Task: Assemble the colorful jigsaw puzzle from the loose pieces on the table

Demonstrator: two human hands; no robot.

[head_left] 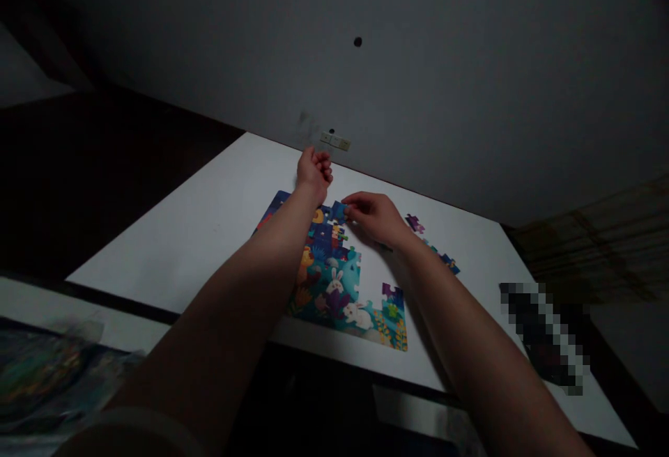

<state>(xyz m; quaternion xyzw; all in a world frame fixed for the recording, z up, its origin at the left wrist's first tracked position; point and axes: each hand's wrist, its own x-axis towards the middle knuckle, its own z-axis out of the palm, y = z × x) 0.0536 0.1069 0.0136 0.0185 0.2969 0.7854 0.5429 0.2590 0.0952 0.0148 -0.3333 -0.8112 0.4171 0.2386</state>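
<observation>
A partly assembled jigsaw puzzle [334,290] lies on the white table, with a white rabbit and other animals in a dark blue and teal scene. My right hand [373,217] pinches a blue puzzle piece [339,212] between thumb and fingers, at the puzzle's upper right edge. Beyond the puzzle's far side my left hand [315,171] rests with its fingers curled in, and nothing shows in them. The left forearm crosses over the puzzle and hides much of its left part.
Loose puzzle pieces [415,223] lie to the right of my right hand, some partly hidden behind the wrist. A pixelated dark object [543,338] sits at the table's right. Behind the white table [198,234] rises a wall with a socket [335,141]. Crinkled plastic packaging [57,373] is at lower left.
</observation>
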